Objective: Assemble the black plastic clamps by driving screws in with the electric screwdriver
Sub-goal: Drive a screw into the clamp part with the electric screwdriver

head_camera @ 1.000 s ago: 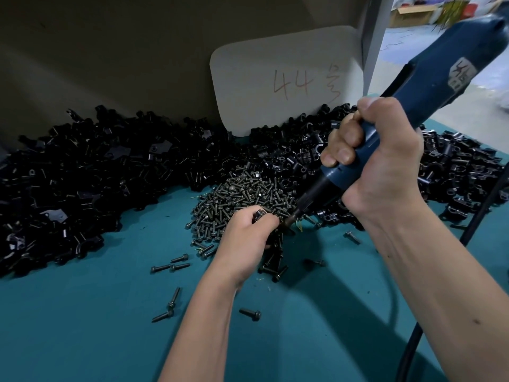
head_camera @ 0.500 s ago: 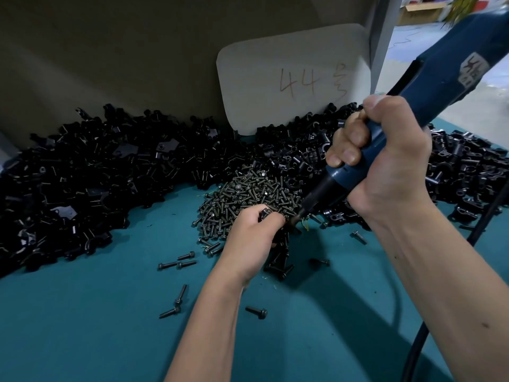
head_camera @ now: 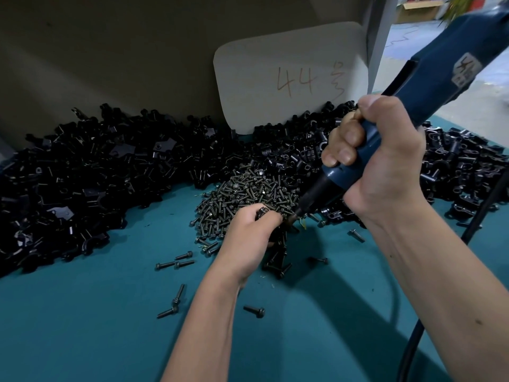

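While the right hand (head_camera: 385, 172) wraps its fingers and thumb fully round the dark blue barrel of the electric screwdriver (head_camera: 429, 86), the tool slants down from the upper right towards the middle of the teal tabletop (head_camera: 82, 326), its black nose and bit ending just beside the left hand (head_camera: 248, 230). That right forearm enters from the lower right corner, wrist bent so the knuckles face left. A black power cable (head_camera: 413, 343) hangs beside it and runs off the bottom edge.

The left forearm rises from the bottom centre. Its grip is pressed together, fingers curled tightly round a small black plastic clamp (head_camera: 262, 210), of which only a corner shows between thumb and forefinger; the bit meets it at the fingertips. Whether a screw sits under the bit cannot be told.

No bins or trays hold the parts; they lie heaped on the tabletop. A loose pile of dark metal screws (head_camera: 248, 191) sits just behind the left hand, touching it. A broad bank of black plastic clamp pieces (head_camera: 82, 183) stretches along the back from the far left to the right edge. Stray screws (head_camera: 175, 263) lie scattered nearer the front. A pale rounded card marked "44" (head_camera: 292, 75) leans against the grey wall behind the heaps.
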`<move>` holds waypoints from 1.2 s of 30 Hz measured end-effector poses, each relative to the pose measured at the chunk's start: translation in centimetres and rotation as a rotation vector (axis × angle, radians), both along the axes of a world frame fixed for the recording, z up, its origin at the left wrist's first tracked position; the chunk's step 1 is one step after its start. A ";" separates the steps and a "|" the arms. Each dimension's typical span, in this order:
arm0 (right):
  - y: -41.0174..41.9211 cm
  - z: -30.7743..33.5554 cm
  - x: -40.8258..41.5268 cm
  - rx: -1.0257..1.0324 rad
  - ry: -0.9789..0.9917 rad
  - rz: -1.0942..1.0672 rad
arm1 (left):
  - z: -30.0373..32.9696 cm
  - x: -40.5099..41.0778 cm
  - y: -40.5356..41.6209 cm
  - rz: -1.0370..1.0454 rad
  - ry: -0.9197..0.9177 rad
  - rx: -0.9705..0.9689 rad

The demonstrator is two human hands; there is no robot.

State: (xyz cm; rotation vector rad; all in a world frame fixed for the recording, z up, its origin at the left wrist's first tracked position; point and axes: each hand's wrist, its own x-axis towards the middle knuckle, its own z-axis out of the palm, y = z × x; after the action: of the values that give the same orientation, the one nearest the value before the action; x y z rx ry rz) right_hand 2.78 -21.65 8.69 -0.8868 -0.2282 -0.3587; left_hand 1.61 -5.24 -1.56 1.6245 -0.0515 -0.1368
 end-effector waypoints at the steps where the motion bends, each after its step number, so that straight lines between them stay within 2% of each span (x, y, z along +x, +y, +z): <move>1: 0.0 0.0 0.0 -0.003 -0.006 0.000 | 0.1 0.0 0.0 -0.005 -0.001 0.000; 20: 0.0 -0.2 0.2 0.004 -0.017 0.041 | -0.6 0.4 0.1 -0.052 0.012 -0.029; 33: 0.0 -0.5 0.3 0.028 -0.004 0.019 | -0.7 0.2 0.1 0.012 0.069 -0.062; 36: 0.0 -0.6 0.4 0.027 -0.003 0.003 | -0.1 -0.2 0.0 0.029 0.081 0.017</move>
State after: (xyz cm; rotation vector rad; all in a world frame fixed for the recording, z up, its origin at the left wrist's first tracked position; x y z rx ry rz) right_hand 3.16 -21.62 8.10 -0.8593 -0.2269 -0.3600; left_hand 1.39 -5.27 -1.64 1.6345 0.0358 -0.1813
